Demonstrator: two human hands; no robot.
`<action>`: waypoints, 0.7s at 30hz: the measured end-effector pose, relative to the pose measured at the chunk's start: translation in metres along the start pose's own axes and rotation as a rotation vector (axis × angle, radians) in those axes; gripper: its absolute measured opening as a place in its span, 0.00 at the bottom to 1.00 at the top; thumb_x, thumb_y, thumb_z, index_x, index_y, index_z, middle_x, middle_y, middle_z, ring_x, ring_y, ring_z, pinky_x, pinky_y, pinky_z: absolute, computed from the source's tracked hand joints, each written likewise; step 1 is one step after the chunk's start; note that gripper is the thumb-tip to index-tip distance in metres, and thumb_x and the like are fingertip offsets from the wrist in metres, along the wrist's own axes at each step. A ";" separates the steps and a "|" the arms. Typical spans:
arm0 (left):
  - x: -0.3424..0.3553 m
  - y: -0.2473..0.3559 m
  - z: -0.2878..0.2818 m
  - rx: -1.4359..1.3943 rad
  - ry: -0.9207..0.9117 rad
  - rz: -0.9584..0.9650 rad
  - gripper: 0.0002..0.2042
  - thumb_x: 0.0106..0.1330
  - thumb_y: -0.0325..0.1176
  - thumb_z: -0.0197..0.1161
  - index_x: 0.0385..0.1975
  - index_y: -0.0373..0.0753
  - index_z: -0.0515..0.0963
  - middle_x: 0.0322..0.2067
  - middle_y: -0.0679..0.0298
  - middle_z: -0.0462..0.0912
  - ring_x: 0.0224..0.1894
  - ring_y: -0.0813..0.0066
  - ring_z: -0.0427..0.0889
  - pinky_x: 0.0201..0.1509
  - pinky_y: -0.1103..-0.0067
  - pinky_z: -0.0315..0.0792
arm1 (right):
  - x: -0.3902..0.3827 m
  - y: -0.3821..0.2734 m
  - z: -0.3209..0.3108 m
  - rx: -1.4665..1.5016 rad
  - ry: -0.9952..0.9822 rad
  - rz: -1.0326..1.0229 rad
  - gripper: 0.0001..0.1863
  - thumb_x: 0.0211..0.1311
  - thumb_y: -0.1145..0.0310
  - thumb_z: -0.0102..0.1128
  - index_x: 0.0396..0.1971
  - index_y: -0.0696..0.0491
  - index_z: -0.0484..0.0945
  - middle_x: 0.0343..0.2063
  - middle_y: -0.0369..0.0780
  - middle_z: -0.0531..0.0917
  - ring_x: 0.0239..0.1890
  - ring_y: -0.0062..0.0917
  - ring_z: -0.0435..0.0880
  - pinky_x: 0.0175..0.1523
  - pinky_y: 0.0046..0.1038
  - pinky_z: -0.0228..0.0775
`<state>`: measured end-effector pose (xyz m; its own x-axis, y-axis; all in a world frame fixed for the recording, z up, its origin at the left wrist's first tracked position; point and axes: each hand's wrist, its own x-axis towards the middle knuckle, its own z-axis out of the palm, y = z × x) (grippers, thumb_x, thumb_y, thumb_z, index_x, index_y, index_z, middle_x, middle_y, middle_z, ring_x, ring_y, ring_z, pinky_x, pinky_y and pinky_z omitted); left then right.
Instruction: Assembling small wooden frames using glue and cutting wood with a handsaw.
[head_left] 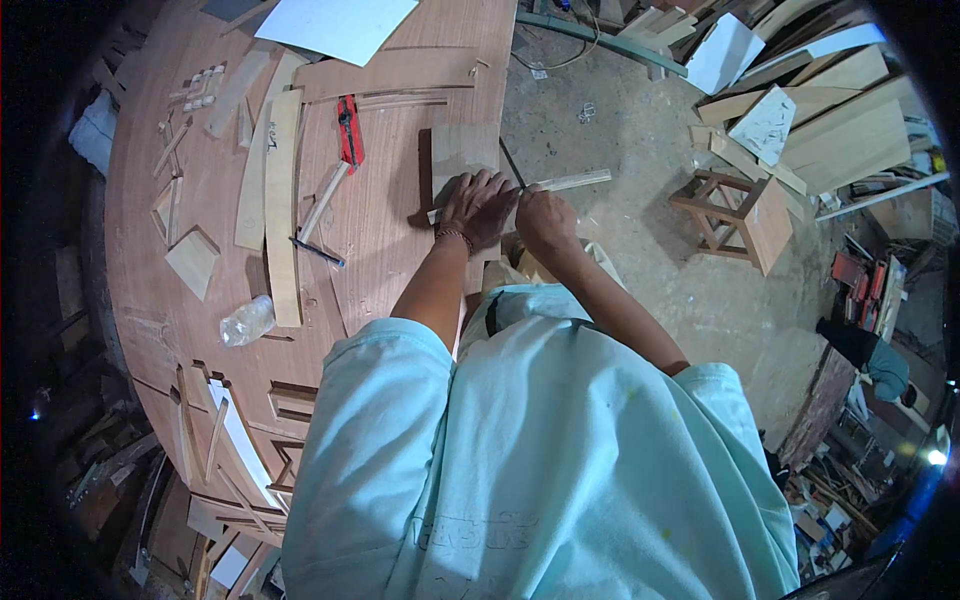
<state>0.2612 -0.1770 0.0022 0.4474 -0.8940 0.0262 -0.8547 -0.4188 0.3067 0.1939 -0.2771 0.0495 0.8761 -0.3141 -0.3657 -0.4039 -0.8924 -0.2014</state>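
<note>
In the head view, with 12 o'clock at the top edge, I am seeing my left grip (478, 208) and my right grip (545, 218) sitting close together at 12 o'clock, a little above centre. The left grip is lying palm down with its fingers stretching over a flat wooden block (465, 150); I cannot tell whether it is clasping anything underneath. A pale wooden strip (585, 180) is passing beneath the left grip, one end showing by the wrist toward 9 o'clock, the other reaching beyond the right grip toward 3 o'clock. The right grip is clenching a slim dark tool (511, 160), whose shaft is pointing from the fist toward 11 o'clock, alongside the block's edge.

The block is resting on the table (385, 215), near its right-hand edge. Around it on the table, a red and black tool (350, 130) is lying toward 11 o'clock, a hammer-like tool (325, 205) at 10, and a clear plastic bottle (247, 322) at 9. Across the floor (620, 130), a wooden stool (765, 225) is standing out between 2 and 3 o'clock.
</note>
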 end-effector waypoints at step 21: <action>-0.002 -0.006 0.012 -0.029 0.084 -0.003 0.10 0.52 0.40 0.46 0.30 0.43 0.65 0.31 0.66 0.67 0.38 0.69 0.65 0.38 0.73 0.60 | -0.009 0.000 0.000 0.087 -0.023 0.019 0.10 0.48 0.72 0.38 0.22 0.59 0.70 0.21 0.50 0.75 0.26 0.42 0.75 0.31 0.38 0.67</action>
<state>0.2623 -0.1747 -0.0111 0.4717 -0.8755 0.1044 -0.8458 -0.4158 0.3344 0.1864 -0.2740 0.0525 0.8622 -0.3225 -0.3905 -0.4428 -0.8543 -0.2721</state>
